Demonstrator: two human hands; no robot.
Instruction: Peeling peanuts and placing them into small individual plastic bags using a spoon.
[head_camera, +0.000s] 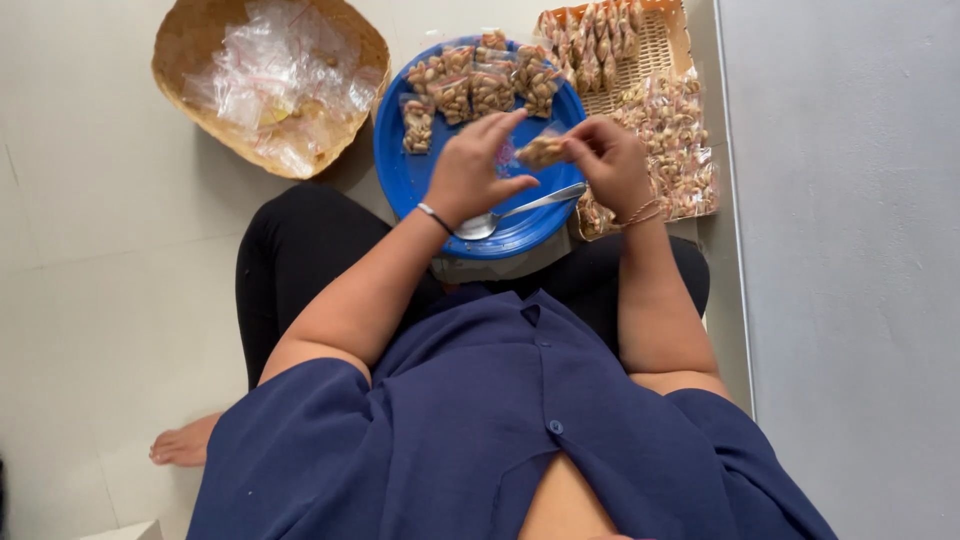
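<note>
Left hand (470, 170): fingers pinch one end of the small nut packet (543, 150).
Right hand (612, 160): pinches the other end — packet between both hands.
Below the hands: blue plate (400, 170), spoon (510, 213).
Beyond: filled packets (470, 90).

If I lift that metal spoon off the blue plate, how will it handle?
The spoon is probably stiff and light for its size, being thin, shiny metal. It may feel slippery, given its polished look. Its handle seems to lie over the edge of the blue plate, under the right hand, so a nudge might tip it.
</note>
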